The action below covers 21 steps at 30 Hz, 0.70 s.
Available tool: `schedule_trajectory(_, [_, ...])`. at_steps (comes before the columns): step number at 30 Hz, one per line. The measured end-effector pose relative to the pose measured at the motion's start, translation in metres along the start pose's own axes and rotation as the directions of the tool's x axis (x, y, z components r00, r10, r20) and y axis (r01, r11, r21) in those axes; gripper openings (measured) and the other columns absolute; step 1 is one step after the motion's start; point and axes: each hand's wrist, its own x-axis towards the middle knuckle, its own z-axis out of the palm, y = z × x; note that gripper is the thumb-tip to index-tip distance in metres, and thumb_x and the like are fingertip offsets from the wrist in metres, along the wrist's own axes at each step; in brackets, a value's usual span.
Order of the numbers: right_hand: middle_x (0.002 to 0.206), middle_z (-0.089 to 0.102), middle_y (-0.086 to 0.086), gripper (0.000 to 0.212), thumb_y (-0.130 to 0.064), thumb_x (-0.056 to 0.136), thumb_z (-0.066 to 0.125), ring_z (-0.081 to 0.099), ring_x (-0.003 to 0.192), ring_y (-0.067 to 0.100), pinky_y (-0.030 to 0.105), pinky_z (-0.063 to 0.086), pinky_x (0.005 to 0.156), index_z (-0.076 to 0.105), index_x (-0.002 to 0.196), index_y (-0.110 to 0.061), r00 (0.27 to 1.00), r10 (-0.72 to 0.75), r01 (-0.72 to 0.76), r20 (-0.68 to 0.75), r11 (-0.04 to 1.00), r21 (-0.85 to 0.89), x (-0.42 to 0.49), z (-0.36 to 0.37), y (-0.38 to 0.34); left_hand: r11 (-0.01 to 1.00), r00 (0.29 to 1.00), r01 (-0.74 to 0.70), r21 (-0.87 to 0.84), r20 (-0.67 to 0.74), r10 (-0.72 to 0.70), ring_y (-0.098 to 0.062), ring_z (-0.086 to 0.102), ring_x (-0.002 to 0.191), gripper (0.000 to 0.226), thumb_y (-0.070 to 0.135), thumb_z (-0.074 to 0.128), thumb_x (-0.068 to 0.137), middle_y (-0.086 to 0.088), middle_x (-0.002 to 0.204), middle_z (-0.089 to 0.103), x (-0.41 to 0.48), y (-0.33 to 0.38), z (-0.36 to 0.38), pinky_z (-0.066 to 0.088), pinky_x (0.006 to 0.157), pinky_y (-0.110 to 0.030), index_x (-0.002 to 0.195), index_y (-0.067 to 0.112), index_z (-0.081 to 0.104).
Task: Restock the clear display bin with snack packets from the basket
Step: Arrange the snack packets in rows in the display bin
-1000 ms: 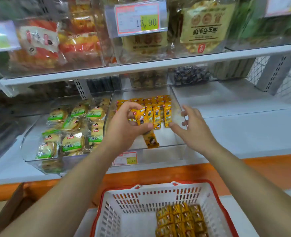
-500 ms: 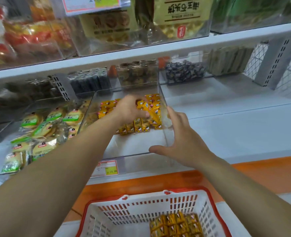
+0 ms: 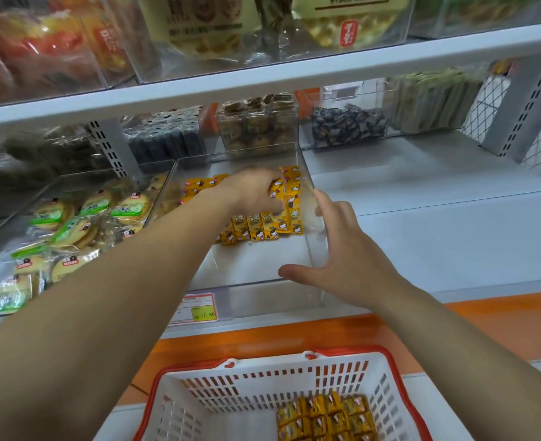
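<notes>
The clear display bin (image 3: 313, 224) stands on the lower shelf with rows of yellow snack packets (image 3: 259, 229) in its back half. My left hand (image 3: 255, 190) reaches deep into the bin and grips a yellow packet (image 3: 277, 189) near the back right, over the rows. Outside the bin, my right hand (image 3: 348, 262) lies with spread fingers against the right wall near the front corner. Below, the white basket with a red rim (image 3: 231, 393) holds several more yellow packets (image 3: 326, 415) at its right side.
A second clear bin (image 3: 18, 218) at the left holds green-labelled round cakes. More bins of snacks stand behind and on the shelf above. A price tag (image 3: 197, 308) hangs on the shelf edge. White shelf surface (image 3: 437, 224) lies to the right.
My left hand has carried the packet further back into the bin, onto the rows. My right hand has dropped from the bin's right rim to its right front corner. The view has tilted downward.
</notes>
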Motion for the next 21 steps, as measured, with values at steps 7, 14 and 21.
schedule_trajectory(7, [0.138, 0.029, -0.012, 0.117, -0.080, 0.061, 0.067, 0.056, 0.105, 0.015, 0.029, 0.043, 0.074, 0.000, 0.150, -0.043, 1.000, 0.002, -0.002, 0.015, 1.000, 0.005, -0.001, -0.001, 0.001, 0.988, 0.989, 0.140, 0.068, -0.066, -0.136, -0.023, 0.062, 0.086, 0.045, 0.042, 0.076, 0.079, -0.005, 0.095, 0.065, 0.004, 0.017, 0.012, 0.058, 0.075, -0.039, 0.112, 0.016, 0.061])
schedule_trajectory(14, [0.133, 0.034, -0.015, 0.116, -0.079, 0.062, 0.068, 0.052, 0.101, 0.008, 0.019, 0.039, 0.066, 0.000, 0.149, -0.047, 1.000, 0.004, -0.005, 0.024, 0.999, 0.040, -0.002, -0.001, 0.003, 0.979, 0.978, 0.200, -0.027, -0.048, -0.201, -0.023, 0.062, 0.086, 0.047, 0.033, 0.078, 0.079, -0.006, 0.097, 0.066, 0.005, 0.019, 0.017, 0.050, 0.064, -0.032, 0.118, 0.014, 0.060])
schedule_trajectory(21, [0.136, 0.034, -0.014, 0.117, -0.080, 0.062, 0.068, 0.050, 0.102, 0.007, 0.021, 0.040, 0.069, 0.000, 0.150, -0.046, 0.999, 0.010, -0.011, 0.040, 0.999, 0.040, -0.001, -0.002, 0.004, 0.969, 0.985, 0.147, -0.199, -0.061, -0.162, -0.029, 0.050, 0.134, 0.076, 0.041, 0.079, 0.086, -0.006, 0.151, 0.051, 0.003, 0.002, 0.020, 0.046, 0.102, -0.036, 0.151, 0.022, 0.046])
